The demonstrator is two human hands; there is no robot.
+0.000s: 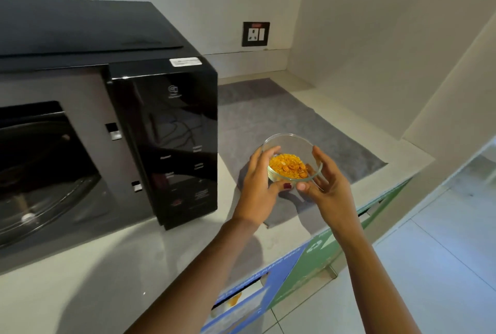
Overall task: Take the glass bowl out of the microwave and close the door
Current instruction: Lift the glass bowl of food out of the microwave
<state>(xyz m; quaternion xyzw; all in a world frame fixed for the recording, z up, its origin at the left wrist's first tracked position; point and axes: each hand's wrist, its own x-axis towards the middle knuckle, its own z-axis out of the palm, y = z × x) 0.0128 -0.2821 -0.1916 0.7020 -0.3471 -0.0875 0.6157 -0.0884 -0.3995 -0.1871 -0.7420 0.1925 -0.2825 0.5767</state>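
Note:
A clear glass bowl (292,145) with orange flakes in it sits between both my hands, over the grey mat to the right of the microwave. My left hand (259,186) grips its left side and my right hand (326,183) cups its right side. Whether the bowl rests on the mat or hangs just above it I cannot tell. The black microwave (166,124) stands at the left on the counter. Its cavity is exposed, with the glass turntable (40,199) visible inside. The door itself is out of frame.
A grey mat (268,119) covers the pale counter (107,266) right of the microwave. A wall socket (255,34) is on the back wall. Blue and green bins (281,274) stand below the counter's front edge. A side wall closes the counter on the right.

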